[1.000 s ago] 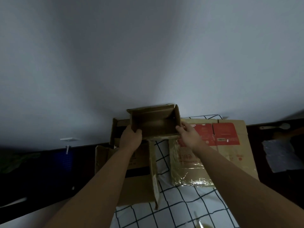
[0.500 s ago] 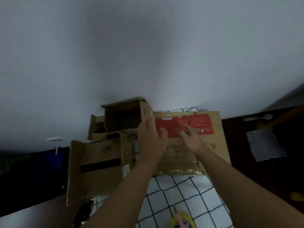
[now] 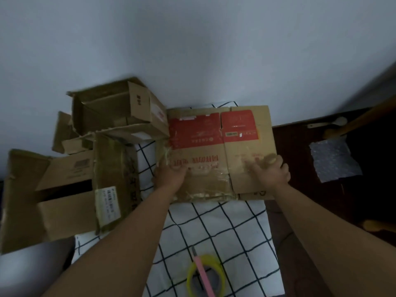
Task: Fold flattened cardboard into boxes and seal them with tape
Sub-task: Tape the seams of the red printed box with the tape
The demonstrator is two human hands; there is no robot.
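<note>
While the flattened red-and-brown cardboard box (image 3: 220,151) is lying on the black-checked white cloth (image 3: 214,228) against the pale wall (image 3: 192,50), I am gripping it with both hands, set well apart. My left hand (image 3: 171,175) is curling over its left edge, thumb on the printed face; my right hand (image 3: 271,171) is curling round the right edge, fingers wrapped over the brown panel. Just to the left, an assembled box (image 3: 115,112) is standing open beside the wall, touching the flat one's corner, and a bigger open carton (image 3: 64,194) is lying nearer me. A yellow tape roll (image 3: 205,276) is sitting on the cloth below my arms, a pink-handled cutter (image 3: 202,273) resting across it. A sheet of bubble wrap (image 3: 334,161) is lying on the dark floor at right.
</note>
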